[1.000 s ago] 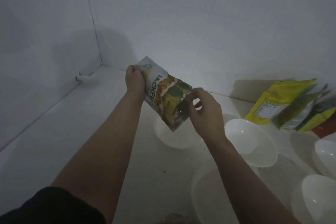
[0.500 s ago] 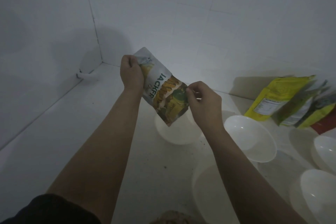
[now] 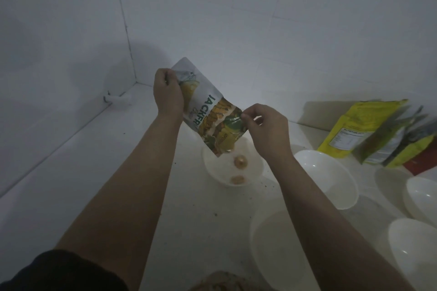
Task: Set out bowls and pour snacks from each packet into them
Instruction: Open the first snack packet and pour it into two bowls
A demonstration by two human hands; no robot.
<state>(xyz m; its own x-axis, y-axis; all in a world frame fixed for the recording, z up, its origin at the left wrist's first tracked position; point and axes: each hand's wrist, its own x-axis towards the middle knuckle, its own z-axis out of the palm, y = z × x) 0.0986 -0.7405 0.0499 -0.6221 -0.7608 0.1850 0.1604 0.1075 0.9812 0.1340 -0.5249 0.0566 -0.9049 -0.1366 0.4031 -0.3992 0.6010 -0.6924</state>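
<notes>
Left hand (image 3: 167, 93), right hand (image 3: 266, 129): each grip pinches glossy packet (image 3: 210, 113), tilted over round white bowl (image 3: 256, 168).

Dim, bluish light surrounds my arms. A pale glow brightens the wall (image 3: 248, 92) behind the packet (image 3: 210, 116) I hold, whose glossy surface catches slight glare. Soft shadows darken the left corner. Straight tile lines bend near the edges, and detail looks grainy.
</notes>
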